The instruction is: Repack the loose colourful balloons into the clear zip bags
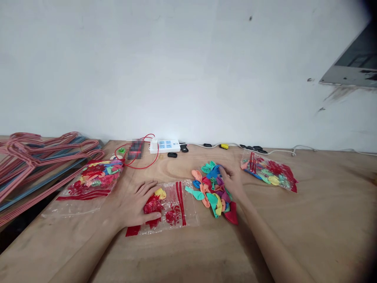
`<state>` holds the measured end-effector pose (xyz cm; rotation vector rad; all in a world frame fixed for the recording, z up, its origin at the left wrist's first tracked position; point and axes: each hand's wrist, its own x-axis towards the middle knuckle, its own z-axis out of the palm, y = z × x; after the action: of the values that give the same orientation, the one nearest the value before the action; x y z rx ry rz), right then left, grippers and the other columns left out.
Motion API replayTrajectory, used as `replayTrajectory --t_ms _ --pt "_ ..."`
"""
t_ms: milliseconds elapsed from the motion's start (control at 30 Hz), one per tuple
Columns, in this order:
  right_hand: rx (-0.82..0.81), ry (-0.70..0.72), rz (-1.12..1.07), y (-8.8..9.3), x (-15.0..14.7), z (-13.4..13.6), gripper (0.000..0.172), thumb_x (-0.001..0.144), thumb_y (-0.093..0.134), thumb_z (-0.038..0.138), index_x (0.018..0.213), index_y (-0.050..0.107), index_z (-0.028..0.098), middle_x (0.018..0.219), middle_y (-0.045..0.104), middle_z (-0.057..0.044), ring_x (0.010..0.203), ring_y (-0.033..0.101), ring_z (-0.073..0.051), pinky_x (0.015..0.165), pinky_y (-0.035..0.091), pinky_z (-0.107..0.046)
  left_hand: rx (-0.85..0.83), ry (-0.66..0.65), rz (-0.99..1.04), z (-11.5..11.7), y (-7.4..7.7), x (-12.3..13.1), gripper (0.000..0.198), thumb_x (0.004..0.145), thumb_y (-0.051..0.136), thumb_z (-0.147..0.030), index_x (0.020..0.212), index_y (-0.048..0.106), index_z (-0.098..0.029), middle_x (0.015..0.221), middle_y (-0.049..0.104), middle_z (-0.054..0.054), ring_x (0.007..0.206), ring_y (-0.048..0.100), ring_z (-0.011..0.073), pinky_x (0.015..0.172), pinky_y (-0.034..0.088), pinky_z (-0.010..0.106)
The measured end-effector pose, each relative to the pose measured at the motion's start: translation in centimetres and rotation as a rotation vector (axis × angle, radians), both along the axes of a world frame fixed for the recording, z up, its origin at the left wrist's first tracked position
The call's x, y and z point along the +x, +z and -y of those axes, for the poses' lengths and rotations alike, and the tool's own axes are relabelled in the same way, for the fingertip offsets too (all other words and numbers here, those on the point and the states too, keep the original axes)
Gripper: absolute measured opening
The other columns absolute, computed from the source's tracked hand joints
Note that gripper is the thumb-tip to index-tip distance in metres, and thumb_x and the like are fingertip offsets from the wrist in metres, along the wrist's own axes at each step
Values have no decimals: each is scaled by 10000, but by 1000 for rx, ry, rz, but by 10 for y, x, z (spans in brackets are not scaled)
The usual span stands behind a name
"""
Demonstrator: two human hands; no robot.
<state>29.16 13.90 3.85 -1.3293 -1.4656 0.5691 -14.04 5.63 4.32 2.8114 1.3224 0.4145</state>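
Observation:
My left hand (pixel 134 206) lies with its fingers spread on a clear plastic bag with red print (pixel 173 212). A yellow balloon (pixel 160 193) shows inside that bag near my fingertips. To the right of the bag is a loose pile of uninflated balloons (pixel 210 186) in several colours. At the upper right of this pile, my right hand (pixel 232 181) has its fingers closed on a blue balloon (pixel 214 171); part of the grip is hidden. A red balloon (pixel 232 213) sits at the pile's near edge, below my right wrist.
Two more balloon bags lie on the wooden table, one at left (pixel 96 177) and one at right (pixel 271 171). Pink and blue hangers (pixel 32 157) are stacked at far left. Along the wall are a white power strip (pixel 165 146), a red cable (pixel 141 168) and small black pieces.

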Motion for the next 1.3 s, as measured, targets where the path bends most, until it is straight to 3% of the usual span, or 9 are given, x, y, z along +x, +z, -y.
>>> replayTrajectory --t_ms 267,367,433,500,767,967,1100,1233,1300 --pt "-67 132 2 -6 6 24 497 1009 571 580 1273 772 209 763 726 -21 634 646 -201 598 554 -321 -3 -5 -18 -1 -3 0 929 952 569 -814 1675 415 -250 1659 499 152 1490 481 426 1278 288 627" --pt "9 135 189 -11 11 24 400 1036 535 477 1245 791 251 1071 799 -78 923 747 -267 831 617 -423 1 -2 -13 -1 -3 0 919 950 573 -811 1676 417 -268 1663 496 136 1497 471 425 1286 277 623" --pt "108 103 273 -13 14 22 346 1022 553 424 1195 812 273 1339 746 -101 1219 703 -307 1049 561 -500 0 -3 -22 -1 -2 0 918 952 570 -808 1677 416 -265 1661 496 140 1502 464 421 1292 269 618" --pt "170 58 282 -13 15 20 316 1011 568 402 1139 827 273 1434 702 -106 1342 645 -314 1140 506 -520 3 0 -22 -2 -2 0 920 951 567 -811 1675 417 -263 1651 506 144 1498 466 422 1290 270 623" --pt "38 -22 -79 3 3 31 269 881 754 469 1011 821 243 991 836 -82 926 778 -302 858 633 -454 -14 -5 -47 -1 -6 3 958 945 556 -831 1648 448 -190 1659 488 188 1498 464 434 1247 330 637" --pt "-247 227 -468 18 -27 51 365 743 908 493 998 801 254 940 831 -54 784 771 -241 706 626 -355 -26 -39 -39 4 -4 8 981 915 572 -860 1643 458 -212 1650 500 186 1503 469 430 1267 300 637" --pt "-343 404 -231 7 -56 65 285 814 844 446 1003 793 238 922 818 -58 753 754 -237 631 596 -337 -46 -49 -21 5 -4 9 978 918 581 -852 1648 450 -215 1653 494 185 1504 467 431 1258 325 629" --pt "-45 370 189 -5 -72 72 227 911 742 318 1124 796 258 1171 800 -86 1102 738 -298 977 591 -470 -47 -61 -2 5 -1 9 976 913 588 -854 1638 465 -213 1639 507 186 1498 466 439 1275 287 645" --pt "61 351 295 -3 -71 74 224 955 708 289 1166 777 259 1212 780 -93 1153 721 -298 1027 567 -488 -47 -67 11 5 1 10 967 916 585 -853 1632 470 -214 1636 509 181 1497 463 442 1277 273 660"
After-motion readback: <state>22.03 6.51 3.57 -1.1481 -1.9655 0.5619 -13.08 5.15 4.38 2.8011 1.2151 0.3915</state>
